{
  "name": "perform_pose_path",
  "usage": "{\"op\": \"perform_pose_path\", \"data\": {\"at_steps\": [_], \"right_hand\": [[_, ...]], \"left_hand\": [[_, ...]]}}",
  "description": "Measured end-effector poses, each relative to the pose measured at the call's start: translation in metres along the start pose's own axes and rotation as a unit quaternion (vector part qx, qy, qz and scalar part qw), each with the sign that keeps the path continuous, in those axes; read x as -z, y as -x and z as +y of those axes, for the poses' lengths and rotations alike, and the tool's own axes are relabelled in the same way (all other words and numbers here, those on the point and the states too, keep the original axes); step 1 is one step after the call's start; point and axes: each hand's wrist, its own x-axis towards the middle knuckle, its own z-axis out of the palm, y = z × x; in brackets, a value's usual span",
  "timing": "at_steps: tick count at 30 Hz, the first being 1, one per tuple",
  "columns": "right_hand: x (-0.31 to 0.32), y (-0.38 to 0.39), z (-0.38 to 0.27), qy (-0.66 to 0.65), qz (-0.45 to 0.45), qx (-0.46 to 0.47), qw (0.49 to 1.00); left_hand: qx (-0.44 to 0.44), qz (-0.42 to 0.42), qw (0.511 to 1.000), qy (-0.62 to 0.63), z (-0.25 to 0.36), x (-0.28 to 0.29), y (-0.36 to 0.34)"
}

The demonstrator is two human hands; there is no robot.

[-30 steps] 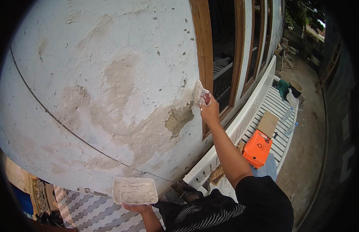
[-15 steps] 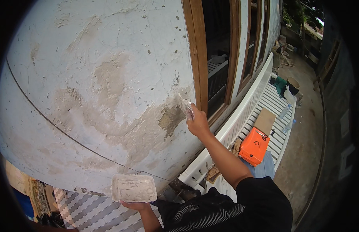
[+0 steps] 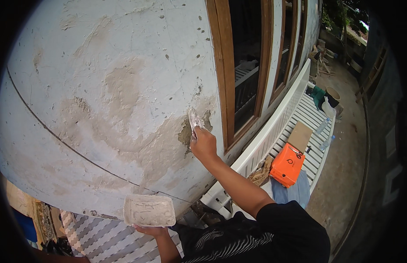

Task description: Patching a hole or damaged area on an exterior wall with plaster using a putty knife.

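Observation:
My right hand (image 3: 204,143) is closed around a putty knife (image 3: 194,119) smeared with pale putty. Its blade lies against the wall (image 3: 173,83), over a rough grey patch (image 3: 184,133) of bare plaster left of the window frame. Part of that patch is hidden behind the knife and hand. Lower down, my left hand (image 3: 152,230) supports a shallow rectangular tray (image 3: 149,197) from beneath, with its fingers mostly out of sight. Putty coats the tray's inside. Beige patches spread over the white wall around the knife.
A brown wooden window frame (image 3: 223,74) borders the wall. On the right, a white slatted bench (image 3: 280,118) carries an orange box (image 3: 287,168), a brown box (image 3: 300,135), scissors (image 3: 298,153) and plastic bottles (image 3: 327,143). A dark line (image 3: 72,140) crosses the wall.
My right hand has moved left with the putty knife, away from the window frame and across the grey patch. The tray in my left hand has shifted only slightly.

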Motion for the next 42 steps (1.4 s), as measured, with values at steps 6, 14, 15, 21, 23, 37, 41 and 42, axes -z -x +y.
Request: {"op": "perform_pose_path", "data": {"at_steps": [6, 14, 15, 21, 23, 37, 41, 42], "right_hand": [[0.04, 0.01, 0.016, -0.055, -0.078, 0.016, 0.995], [0.031, -0.047, 0.032, 0.003, 0.116, -0.061, 0.991], [0.023, -0.044, 0.018, -0.001, 0.11, -0.056, 0.992], [-0.013, 0.035, -0.016, -0.006, -0.057, -0.016, 0.998], [-0.015, 0.042, -0.011, -0.032, -0.085, 0.012, 0.996], [0.005, -0.042, 0.007, 0.049, 0.093, -0.121, 0.987], [0.008, -0.009, 0.006, 0.052, -0.004, -0.068, 0.996], [0.015, -0.008, 0.011, 0.026, -0.017, -0.053, 0.998]], "left_hand": [[-0.006, 0.042, 0.999, -0.007, -0.007, -0.007, 0.002], [0.001, 0.012, 1.0, -0.013, 0.005, -0.002, 0.013], [-0.009, 0.005, 1.0, -0.015, 0.008, 0.001, 0.014], [-0.036, 0.055, 0.998, -0.012, 0.014, 0.008, 0.014], [-0.037, 0.078, 0.996, -0.009, 0.017, 0.01, 0.013], [-0.063, 0.065, 0.996, -0.021, 0.029, 0.022, 0.021], [-0.048, 0.107, 0.993, -0.018, 0.026, 0.018, 0.016], [-0.044, 0.093, 0.994, -0.021, 0.023, 0.017, 0.014]]}}
